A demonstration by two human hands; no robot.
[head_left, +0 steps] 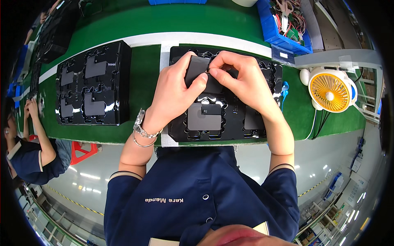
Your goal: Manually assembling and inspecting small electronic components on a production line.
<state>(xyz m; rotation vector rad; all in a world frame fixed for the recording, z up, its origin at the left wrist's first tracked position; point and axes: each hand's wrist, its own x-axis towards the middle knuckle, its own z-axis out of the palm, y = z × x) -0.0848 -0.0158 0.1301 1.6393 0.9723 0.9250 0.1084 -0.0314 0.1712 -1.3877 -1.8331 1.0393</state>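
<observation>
My left hand (pixel 175 87) grips a dark grey flat part (pixel 197 66), tilted up over a black moulded plastic tray (pixel 177 130). Thumb and forefinger of my right hand (pixel 245 78) are pinched together at the right edge of that part. Whatever lies between those fingertips is too small to make out. Below my hands, a dark grey L-shaped part (pixel 201 119) rests in a tray pocket. Another grey part (pixel 253 119) sits in the pocket to its right, partly covered by my right forearm.
Left on the green bench stands a stack of black trays (pixel 123 82) with several grey parts. A yellow-and-white fan (pixel 329 93) is at the right, with cables. Behind it, a blue bin (pixel 269 28) holds wires and scissors. A co-worker (pixel 35 164) sits far left by a red stool (pixel 82 153).
</observation>
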